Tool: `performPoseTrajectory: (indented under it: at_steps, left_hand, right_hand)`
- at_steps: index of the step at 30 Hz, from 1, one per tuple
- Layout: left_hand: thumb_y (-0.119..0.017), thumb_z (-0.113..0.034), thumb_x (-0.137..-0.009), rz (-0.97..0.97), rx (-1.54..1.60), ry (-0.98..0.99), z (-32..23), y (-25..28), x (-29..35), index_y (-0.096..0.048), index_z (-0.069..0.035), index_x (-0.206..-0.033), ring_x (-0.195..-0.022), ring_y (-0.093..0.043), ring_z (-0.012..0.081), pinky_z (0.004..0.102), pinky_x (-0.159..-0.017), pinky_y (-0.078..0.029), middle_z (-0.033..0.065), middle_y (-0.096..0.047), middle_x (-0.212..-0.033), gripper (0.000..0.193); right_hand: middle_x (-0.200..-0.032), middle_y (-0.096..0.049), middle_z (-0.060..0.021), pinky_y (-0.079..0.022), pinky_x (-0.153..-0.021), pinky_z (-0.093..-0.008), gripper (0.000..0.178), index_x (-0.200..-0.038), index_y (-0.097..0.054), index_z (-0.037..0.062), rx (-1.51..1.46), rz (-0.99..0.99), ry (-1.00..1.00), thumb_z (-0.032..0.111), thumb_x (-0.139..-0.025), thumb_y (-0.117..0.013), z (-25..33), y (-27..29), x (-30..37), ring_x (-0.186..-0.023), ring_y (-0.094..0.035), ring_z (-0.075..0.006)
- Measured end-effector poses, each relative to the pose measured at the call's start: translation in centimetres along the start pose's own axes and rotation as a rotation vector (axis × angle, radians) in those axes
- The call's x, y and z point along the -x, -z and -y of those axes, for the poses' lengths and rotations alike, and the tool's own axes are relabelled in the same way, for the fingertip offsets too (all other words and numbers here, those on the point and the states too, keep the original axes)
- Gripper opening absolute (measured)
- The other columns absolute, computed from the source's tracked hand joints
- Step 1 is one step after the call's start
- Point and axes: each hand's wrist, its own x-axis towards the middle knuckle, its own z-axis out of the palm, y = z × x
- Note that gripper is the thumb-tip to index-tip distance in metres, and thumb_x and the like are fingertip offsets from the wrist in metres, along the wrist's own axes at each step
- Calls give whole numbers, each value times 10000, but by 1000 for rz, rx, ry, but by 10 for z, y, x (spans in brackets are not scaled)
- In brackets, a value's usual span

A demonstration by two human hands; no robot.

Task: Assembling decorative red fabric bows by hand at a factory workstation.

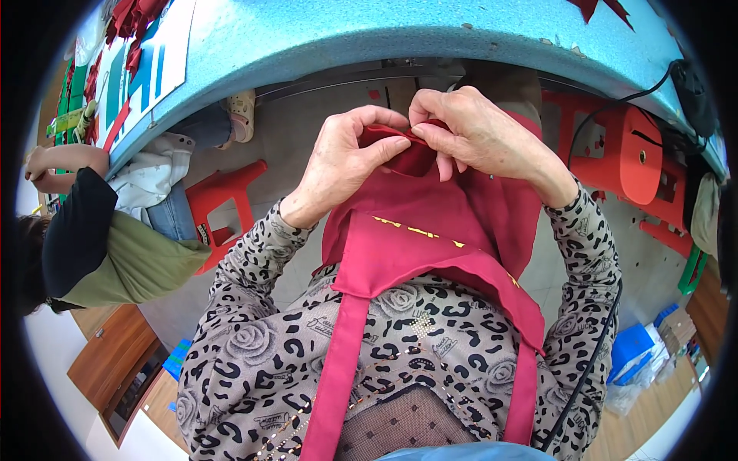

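Observation:
Above my lap, just short of the table's near edge, both hands pinch a dark red piece of cloth. My left hand grips its left side between thumb and index finger. Close against it, my right hand pinches the upper edge with thumb and index finger, the other fingers curled below. The cloth is folded over and hangs down between the hands. Behind it lies the crimson apron I wear, with yellow markings. Whether anything small sits between the fingertips is hidden.
A speckled light-blue table curves across the far side, with red cloth pieces at its left. Red stools stand on both sides. A co-worker sits at left. A black cable hangs at right; a blue box lies behind.

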Motion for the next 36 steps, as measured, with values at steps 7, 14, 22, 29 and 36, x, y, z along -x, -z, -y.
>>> performPoseTrajectory:
  at_steps: [7, 14, 22, 29, 36]
  left_hand:
    - [-642, -53, -875, 56, -152, -73, 14, 16, 3, -643, 30, -944, -756, -594, 60, 205, -672, -485, 18, -659, -819, 108]
    - [-678, -114, -830, -60, -244, -197, 13, 18, 5, -641, 29, -874, -660, -606, 111, 291, -600, -476, 83, -661, -720, 154]
    - [-675, -100, -826, -209, -199, -251, -3, 38, 14, -628, 39, -824, -631, -604, 111, 291, -576, -471, 96, -653, -688, 147]
    - [-669, -51, -812, -223, 142, -283, -19, 58, 31, -639, 37, -806, -643, -601, 77, 254, -558, -472, 74, -661, -691, 92]
    - [-655, -22, -855, -231, 71, -336, -27, 67, 42, -650, 12, -837, -707, -587, 51, 191, -634, -497, 24, -653, -761, 39]
  right_hand:
    - [-638, -544, -91, -456, -489, -274, 98, -855, -487, -3, 142, -17, 24, 75, -908, -513, 7, -9, -6, -530, -612, -158]
    - [-845, -538, -114, -470, -563, -311, 96, -884, -509, -2, 416, -169, 286, 85, -881, -548, 1, -18, -17, -637, -620, -214]
    - [-879, -546, -76, -466, -546, -354, 82, -885, -539, 45, 947, -417, 352, 101, -859, -593, 41, -41, -31, -655, -600, -263]
    - [-832, -568, -65, -466, -510, -319, 128, -891, -548, 40, 1050, -560, 443, 46, -806, -643, 79, -62, -36, -578, -588, -238]
    - [-828, -605, -63, -482, -519, -309, 159, -877, -572, 48, 960, -673, 443, -3, -762, -669, 96, -77, -39, -605, -612, -230]
